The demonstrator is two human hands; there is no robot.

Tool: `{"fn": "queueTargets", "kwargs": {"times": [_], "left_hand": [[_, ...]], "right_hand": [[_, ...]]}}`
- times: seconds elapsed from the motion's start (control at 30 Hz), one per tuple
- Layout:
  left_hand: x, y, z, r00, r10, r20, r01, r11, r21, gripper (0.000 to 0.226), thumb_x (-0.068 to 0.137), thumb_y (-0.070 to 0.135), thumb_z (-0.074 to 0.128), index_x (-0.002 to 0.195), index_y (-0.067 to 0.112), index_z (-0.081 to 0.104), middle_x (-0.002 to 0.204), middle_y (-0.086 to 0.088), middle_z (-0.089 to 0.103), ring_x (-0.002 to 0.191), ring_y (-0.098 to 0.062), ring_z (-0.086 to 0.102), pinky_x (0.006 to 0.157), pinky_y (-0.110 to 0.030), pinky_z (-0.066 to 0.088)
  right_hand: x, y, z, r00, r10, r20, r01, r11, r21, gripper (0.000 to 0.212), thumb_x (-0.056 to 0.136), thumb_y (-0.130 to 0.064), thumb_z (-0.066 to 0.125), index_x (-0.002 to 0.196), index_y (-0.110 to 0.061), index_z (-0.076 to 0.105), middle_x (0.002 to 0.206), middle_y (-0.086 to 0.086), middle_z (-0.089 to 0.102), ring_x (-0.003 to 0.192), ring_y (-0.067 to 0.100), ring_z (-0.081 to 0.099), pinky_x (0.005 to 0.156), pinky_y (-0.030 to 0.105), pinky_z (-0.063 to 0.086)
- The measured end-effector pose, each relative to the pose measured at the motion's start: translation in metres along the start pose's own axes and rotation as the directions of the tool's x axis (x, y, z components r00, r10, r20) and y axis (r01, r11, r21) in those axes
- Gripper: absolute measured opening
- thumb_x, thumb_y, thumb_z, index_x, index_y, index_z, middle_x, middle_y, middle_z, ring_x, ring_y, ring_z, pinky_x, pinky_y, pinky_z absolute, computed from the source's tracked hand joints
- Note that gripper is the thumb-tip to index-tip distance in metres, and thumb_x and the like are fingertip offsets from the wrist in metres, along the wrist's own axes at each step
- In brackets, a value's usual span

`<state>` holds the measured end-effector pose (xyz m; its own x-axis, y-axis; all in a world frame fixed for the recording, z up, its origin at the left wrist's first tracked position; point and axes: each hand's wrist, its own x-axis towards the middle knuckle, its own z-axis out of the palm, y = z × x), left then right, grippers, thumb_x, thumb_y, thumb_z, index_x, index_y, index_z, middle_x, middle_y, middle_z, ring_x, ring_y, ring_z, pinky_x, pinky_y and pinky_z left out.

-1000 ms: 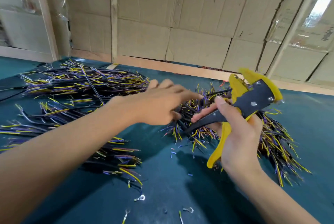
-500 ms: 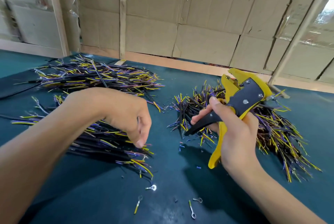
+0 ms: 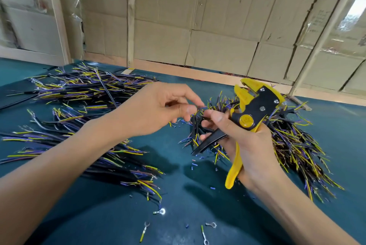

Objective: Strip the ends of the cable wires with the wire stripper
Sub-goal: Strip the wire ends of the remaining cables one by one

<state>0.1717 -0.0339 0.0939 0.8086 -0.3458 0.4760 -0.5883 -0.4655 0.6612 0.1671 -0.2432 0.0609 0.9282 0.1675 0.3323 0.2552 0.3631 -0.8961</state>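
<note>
Green mat [image 3: 198, 195] carries cables [image 3: 287, 145]. Right hand [image 3: 251, 145] grips stripper [image 3: 251, 110]; left hand [image 3: 158, 110] pinches, contents indiscernible. Feed one wire end squarely into open jaws before squeezing.

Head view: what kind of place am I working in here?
Probably a small wire-processing workshop, not a home. Big piles of cut cables cover a green-topped bench, loose ring terminals lie on it, and the walls are lined with flattened cardboard.
</note>
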Motion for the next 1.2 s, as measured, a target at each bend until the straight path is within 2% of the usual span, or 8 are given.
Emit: {"fn": "queueTargets", "kwargs": {"times": [0.1,0.23,0.37,0.53,0.67,0.8,0.97,1.2], "left_hand": [[-0.002,0.002,0.008,0.997,-0.018,0.078,0.019,1.000,-0.002,0.022,0.094,0.014,0.066,0.114,0.021,0.060,0.080,0.006,0.075,0.065,-0.010,0.064,0.074,-0.028,0.052],[-0.004,0.005,0.015,0.999,-0.023,0.041,0.023,1.000,0.007,0.020,0.093,0.013,0.068,0.111,0.019,0.061,0.083,0.008,0.077,0.071,-0.009,0.069,0.084,-0.030,0.054],[-0.006,0.003,0.018,0.996,-0.071,-0.050,0.075,0.993,0.087,0.005,0.089,0.023,0.074,0.088,0.028,0.071,0.076,0.009,0.073,0.065,-0.005,0.068,0.073,-0.032,0.055],[-0.009,0.004,0.025,0.989,0.011,-0.146,0.019,0.979,0.203,0.006,0.086,0.024,0.076,0.087,0.029,0.072,0.073,0.012,0.069,0.062,-0.008,0.057,0.064,-0.024,0.047],[-0.005,0.007,0.023,0.983,-0.062,-0.175,0.044,0.993,-0.108,0.005,0.086,0.020,0.077,0.089,0.022,0.075,0.077,0.007,0.074,0.060,-0.029,0.055,0.057,-0.030,0.046],[-0.002,0.011,0.023,0.969,-0.159,-0.189,0.095,0.946,-0.309,0.002,0.083,0.021,0.076,0.082,0.020,0.077,0.070,0.010,0.071,0.052,-0.007,0.047,0.048,-0.013,0.038],[-0.004,0.008,0.031,0.951,-0.102,-0.291,0.077,0.992,-0.096,0.005,0.087,0.019,0.074,0.086,0.024,0.074,0.079,0.005,0.072,0.061,-0.015,0.061,0.067,-0.041,0.054],[-0.006,0.006,0.045,0.951,-0.120,-0.284,0.086,0.988,-0.129,0.010,0.090,0.010,0.071,0.093,0.020,0.070,0.078,0.003,0.071,0.057,-0.012,0.061,0.050,-0.011,0.039]], "right_hand": [[-0.001,-0.001,-0.001,0.998,-0.057,0.005,0.057,0.997,-0.054,0.010,0.077,-0.002,0.081,0.080,-0.001,0.072,0.084,0.023,0.071,0.074,0.036,0.069,0.071,0.049,0.059],[0.001,-0.003,-0.003,0.993,-0.101,-0.063,0.095,0.992,-0.087,0.023,0.081,0.007,0.076,0.071,-0.012,0.070,0.075,0.017,0.070,0.067,0.035,0.069,0.076,0.053,0.061],[0.004,-0.005,-0.007,0.983,-0.134,-0.124,0.127,0.990,-0.060,0.032,0.083,0.008,0.074,0.064,-0.018,0.071,0.063,0.005,0.067,0.064,0.031,0.068,0.080,0.058,0.059],[0.003,-0.007,-0.008,0.981,-0.154,-0.120,0.140,0.983,-0.118,0.032,0.084,0.005,0.074,0.062,-0.019,0.071,0.061,0.003,0.066,0.063,0.029,0.066,0.081,0.061,0.059],[0.002,-0.009,-0.005,0.980,-0.148,-0.130,0.137,0.986,-0.090,0.032,0.086,0.005,0.073,0.064,-0.017,0.070,0.061,0.004,0.065,0.062,0.030,0.066,0.077,0.059,0.060],[0.001,-0.013,-0.004,0.985,-0.142,-0.094,0.137,0.989,-0.049,0.031,0.087,0.005,0.072,0.066,-0.017,0.068,0.063,0.009,0.064,0.062,0.034,0.065,0.070,0.047,0.061],[-0.003,-0.013,-0.002,0.991,-0.130,-0.038,0.128,0.990,-0.062,0.018,0.077,-0.003,0.079,0.071,-0.017,0.069,0.076,0.015,0.070,0.066,0.034,0.067,0.068,0.038,0.059],[-0.006,-0.011,0.000,0.988,-0.156,-0.008,0.154,0.983,-0.101,0.019,0.075,-0.003,0.078,0.071,-0.019,0.069,0.079,0.016,0.071,0.067,0.033,0.068,0.069,0.038,0.060]]}}
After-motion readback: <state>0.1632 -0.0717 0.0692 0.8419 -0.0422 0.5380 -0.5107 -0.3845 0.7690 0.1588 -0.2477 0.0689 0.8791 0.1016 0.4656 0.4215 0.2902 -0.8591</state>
